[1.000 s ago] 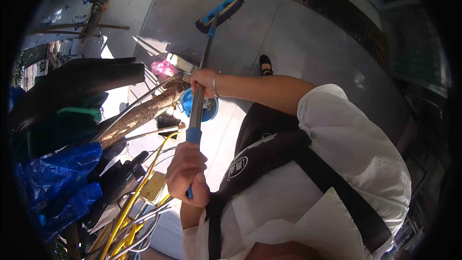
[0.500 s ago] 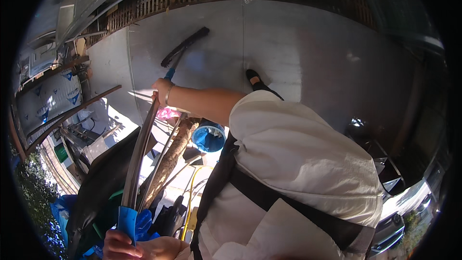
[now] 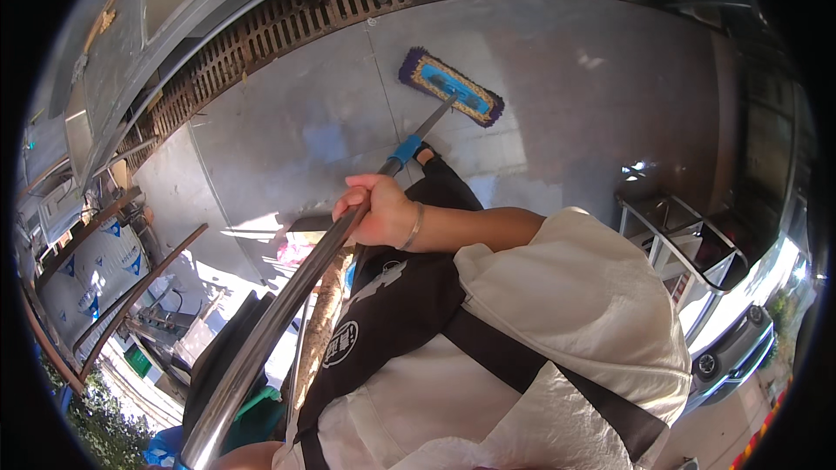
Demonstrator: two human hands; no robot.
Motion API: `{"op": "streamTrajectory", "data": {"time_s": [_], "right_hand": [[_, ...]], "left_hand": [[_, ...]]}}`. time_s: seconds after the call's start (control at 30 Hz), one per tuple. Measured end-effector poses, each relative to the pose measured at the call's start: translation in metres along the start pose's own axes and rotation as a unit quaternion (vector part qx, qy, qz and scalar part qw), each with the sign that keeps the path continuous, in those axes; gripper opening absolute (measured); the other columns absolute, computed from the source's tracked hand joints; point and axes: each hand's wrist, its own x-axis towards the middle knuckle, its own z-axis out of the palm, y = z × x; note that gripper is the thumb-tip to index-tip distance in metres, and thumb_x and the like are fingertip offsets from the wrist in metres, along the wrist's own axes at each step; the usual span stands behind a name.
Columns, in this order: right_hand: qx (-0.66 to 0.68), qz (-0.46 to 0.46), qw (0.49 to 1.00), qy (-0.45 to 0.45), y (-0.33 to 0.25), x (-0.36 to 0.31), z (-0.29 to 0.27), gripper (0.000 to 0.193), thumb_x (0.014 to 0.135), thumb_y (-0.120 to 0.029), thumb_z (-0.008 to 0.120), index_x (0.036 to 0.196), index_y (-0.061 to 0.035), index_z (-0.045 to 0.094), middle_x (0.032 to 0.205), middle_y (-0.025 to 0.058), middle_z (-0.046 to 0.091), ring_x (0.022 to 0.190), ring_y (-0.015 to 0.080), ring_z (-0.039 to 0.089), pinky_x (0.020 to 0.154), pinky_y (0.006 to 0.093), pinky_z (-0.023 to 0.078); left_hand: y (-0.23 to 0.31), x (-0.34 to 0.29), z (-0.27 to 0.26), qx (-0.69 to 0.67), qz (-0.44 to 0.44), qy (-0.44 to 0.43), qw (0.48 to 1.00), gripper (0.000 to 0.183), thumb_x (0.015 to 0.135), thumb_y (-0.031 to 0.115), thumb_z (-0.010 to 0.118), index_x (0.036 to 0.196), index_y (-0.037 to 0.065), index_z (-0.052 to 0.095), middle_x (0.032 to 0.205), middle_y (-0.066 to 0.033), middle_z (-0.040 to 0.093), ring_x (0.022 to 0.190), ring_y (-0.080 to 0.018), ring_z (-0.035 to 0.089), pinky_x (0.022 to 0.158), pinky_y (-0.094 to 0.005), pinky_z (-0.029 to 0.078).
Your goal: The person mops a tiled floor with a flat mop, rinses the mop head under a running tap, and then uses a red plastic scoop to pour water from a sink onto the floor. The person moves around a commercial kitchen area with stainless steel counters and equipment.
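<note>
A flat mop [image 3: 452, 86] with a blue plate and a yellow and purple fringed pad lies on the grey floor ahead, its blue plate facing up. Its long metal pole [image 3: 270, 322] slants down to the lower left corner. My right hand [image 3: 376, 209], with a bracelet at the wrist, is closed round the pole just below its blue collar [image 3: 403, 154]. Of my left arm only a strip of skin [image 3: 248, 456] shows at the lower edge, beside the pole's blue end; the fingers are hidden. My shoe is partly covered by the pole and trouser leg.
A slotted drain grating [image 3: 287, 30] runs along the far side of the floor. To the right stands a metal-framed rack [image 3: 675, 239]. On the left are curved brown bars [image 3: 152, 287], a pink bag [image 3: 296, 252] and a rough log [image 3: 320, 322]. A car [image 3: 740, 352] is parked outside.
The mop head has swung to the right across the floor and turned, so its blue plate now shows. My right hand moved right and nearer; my left hand has slipped mostly below the picture's edge.
</note>
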Motion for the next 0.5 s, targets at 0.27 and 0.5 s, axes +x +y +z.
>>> {"op": "streamTrajectory", "data": {"time_s": [0.27, 0.5], "right_hand": [[0.039, -0.397, 0.917, -0.01, -0.188, -0.048, -0.026, 0.022, 0.083, -0.007, 0.047, 0.064, -0.0108, 0.036, 0.052, -0.0018, 0.038, 0.045, 0.011, 0.042, 0.049, 0.0263, 0.043], [-0.168, -0.387, 0.857, 0.296, -0.241, -0.042, -0.012, 0.019, 0.082, 0.001, 0.045, 0.069, -0.0094, 0.035, 0.056, 0.0012, 0.038, 0.046, 0.0116, 0.042, 0.046, 0.0236, 0.041]], "left_hand": [[-0.203, -0.029, 0.019, -0.171, -0.197, -0.184, 0.948, 0.017, 0.07, 0.015, 0.064, 0.066, 0.002, 0.054, 0.065, -0.0112, 0.058, 0.056, -0.0255, 0.056, 0.058, -0.0393, 0.049], [-0.253, -0.021, 0.011, -0.207, -0.157, -0.248, 0.933, 0.013, 0.054, -0.004, 0.052, 0.066, -0.002, 0.05, 0.062, -0.0123, 0.05, 0.053, -0.028, 0.05, 0.053, -0.0377, 0.042]]}}
